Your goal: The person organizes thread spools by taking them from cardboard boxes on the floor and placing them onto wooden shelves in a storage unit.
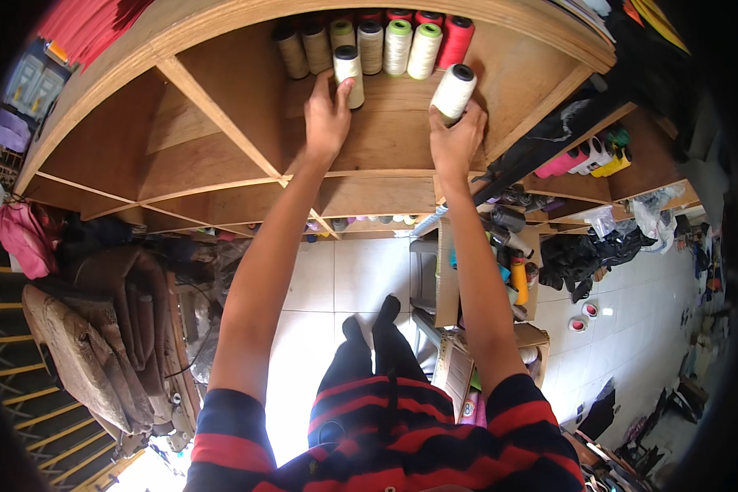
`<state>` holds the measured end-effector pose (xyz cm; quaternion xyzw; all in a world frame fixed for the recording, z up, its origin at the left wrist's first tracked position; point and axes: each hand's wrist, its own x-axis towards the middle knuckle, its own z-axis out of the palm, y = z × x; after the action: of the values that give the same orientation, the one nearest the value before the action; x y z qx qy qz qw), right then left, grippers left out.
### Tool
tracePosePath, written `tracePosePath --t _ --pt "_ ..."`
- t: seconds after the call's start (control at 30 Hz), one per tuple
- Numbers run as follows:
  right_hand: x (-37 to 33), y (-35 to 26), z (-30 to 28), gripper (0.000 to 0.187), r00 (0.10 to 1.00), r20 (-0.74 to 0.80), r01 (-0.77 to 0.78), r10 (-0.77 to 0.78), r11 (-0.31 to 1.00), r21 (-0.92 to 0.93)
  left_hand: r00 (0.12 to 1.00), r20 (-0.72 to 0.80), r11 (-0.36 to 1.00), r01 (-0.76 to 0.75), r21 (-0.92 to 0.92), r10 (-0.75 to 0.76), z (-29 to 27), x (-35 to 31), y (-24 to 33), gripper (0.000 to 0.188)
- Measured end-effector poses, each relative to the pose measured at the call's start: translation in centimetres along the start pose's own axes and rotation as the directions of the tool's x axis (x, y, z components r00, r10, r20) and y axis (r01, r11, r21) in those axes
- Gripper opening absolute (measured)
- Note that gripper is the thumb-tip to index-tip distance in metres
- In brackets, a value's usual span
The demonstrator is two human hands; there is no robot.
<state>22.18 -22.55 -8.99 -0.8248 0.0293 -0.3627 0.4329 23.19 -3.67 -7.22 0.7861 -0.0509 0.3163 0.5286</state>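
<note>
My left hand [328, 120] is closed round a cream thread spool [349, 80] with a black top, in front of a row of spools in the shelf compartment. My right hand [457, 139] grips a white thread spool [453, 92], also black-topped and tilted, at the compartment's right side. Behind them stand several upright spools: tan ones [291, 53] at the left, cream ones with green tops [398, 49] in the middle, and a red one [456, 43] at the right. More red spools show partly hidden farther back.
Wooden dividers [221, 119] split the shelf into compartments. Pink, white and yellow spools [590, 156] lie in a compartment at the right. Below my right arm is a cardboard box [448, 279] with spools. Brown folded cloth [98, 328] hangs at the left. Pale tiles [310, 279] cover the floor.
</note>
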Motion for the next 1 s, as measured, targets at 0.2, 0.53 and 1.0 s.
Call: tracePosePath --t 0.2,0.53,1.0 --pt "-0.2 -0.3 0.0 0.048 0.999 -0.037 0.035 -0.038 0.996 -0.083 0.997 -0.073 0.998 0.002 0.058 0.002 1.2 1.3 -1.1 0.034" --pt "-0.7 0.0 0.2 0.047 0.997 -0.011 0.069 -0.072 0.982 -0.177 0.952 -0.235 0.968 -0.150 0.201 0.197 1.8 2.1 -3.6 0.039" --pt "-0.9 -0.9 0.1 0.050 0.998 -0.015 0.056 -0.062 0.961 -0.271 0.982 -0.181 0.981 -0.015 0.194 0.051 1.7 1.6 -2.8 0.039"
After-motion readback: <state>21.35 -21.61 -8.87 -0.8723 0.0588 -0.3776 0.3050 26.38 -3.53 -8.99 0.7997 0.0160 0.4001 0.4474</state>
